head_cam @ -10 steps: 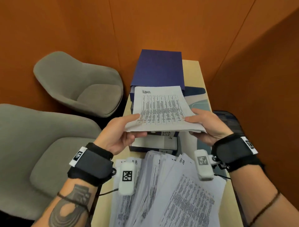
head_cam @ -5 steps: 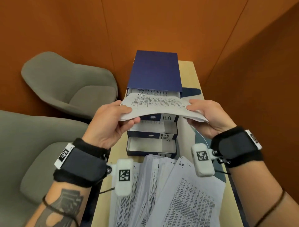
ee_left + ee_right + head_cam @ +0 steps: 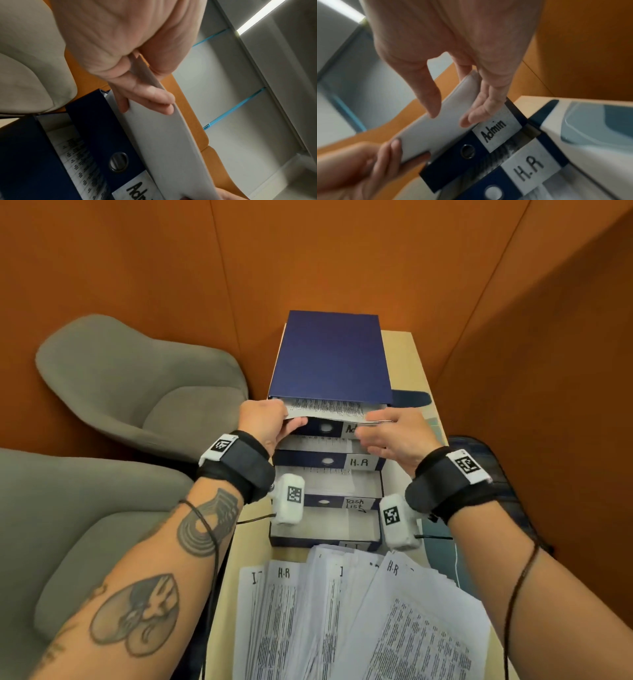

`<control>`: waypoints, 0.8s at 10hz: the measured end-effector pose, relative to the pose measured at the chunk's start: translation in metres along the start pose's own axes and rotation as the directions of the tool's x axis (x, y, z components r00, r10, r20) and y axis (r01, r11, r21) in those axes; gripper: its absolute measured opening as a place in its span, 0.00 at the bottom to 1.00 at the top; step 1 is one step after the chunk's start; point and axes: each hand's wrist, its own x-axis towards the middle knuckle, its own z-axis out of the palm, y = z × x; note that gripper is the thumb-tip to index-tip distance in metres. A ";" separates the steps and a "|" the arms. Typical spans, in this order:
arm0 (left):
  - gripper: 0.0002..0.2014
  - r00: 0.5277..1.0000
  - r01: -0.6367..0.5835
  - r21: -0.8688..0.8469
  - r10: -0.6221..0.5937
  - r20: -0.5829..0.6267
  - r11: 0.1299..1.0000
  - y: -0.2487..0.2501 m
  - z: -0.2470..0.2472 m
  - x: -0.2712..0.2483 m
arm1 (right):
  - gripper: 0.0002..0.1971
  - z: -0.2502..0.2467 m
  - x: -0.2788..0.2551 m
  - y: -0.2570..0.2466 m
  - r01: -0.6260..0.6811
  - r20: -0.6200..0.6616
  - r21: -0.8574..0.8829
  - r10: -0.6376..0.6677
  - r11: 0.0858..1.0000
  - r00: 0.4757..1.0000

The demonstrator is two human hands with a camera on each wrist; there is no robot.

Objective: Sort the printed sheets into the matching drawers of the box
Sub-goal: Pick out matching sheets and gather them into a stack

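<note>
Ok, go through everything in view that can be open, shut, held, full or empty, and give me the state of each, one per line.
Sheet: held by both hands, going into the top drawer.
Admin drawer: pulled open, holds paper.
H.R drawer: pulled open, holds printed paper.
Task List drawer: pulled open, holds paper.
Bottom drawer: pulled open, looks empty.
Left hand: grips the sheet's edge.
Right hand: fingers under the sheet, thumb over it.
Loose sheets: fanned on the table, unsorted.

We reach both forearms forward toward the drawer box (image 3: 329, 361), each wrist wrapped in a black strap. Our left hand (image 3: 263, 422) is at the left end of its top drawer, thumb and curled fingers pinching the sheet (image 3: 329, 410). Our right hand (image 3: 390, 436) is at the right end, fingers loosely curved round the sheet's edge.
</note>
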 end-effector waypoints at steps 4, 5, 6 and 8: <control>0.26 0.895 -0.387 0.746 0.416 0.162 0.542 -0.018 -0.029 0.011 | 0.15 0.039 0.081 0.017 0.066 -0.132 -0.663 -0.204 0.745 0.970; 0.18 0.900 -0.392 0.774 0.380 0.212 0.497 -0.041 -0.030 0.010 | 0.20 0.042 0.082 0.019 -0.004 -0.086 -0.794 -0.105 0.608 0.991; 0.16 0.896 -0.416 0.757 0.368 0.247 0.504 -0.063 -0.029 -0.001 | 0.24 0.040 0.076 0.020 -0.025 -0.105 -0.864 -0.132 0.502 0.986; 0.12 0.920 -0.387 0.746 0.281 0.273 0.542 -0.105 -0.020 -0.035 | 0.23 0.046 0.062 0.020 -0.001 -0.074 -0.932 -0.188 0.362 0.979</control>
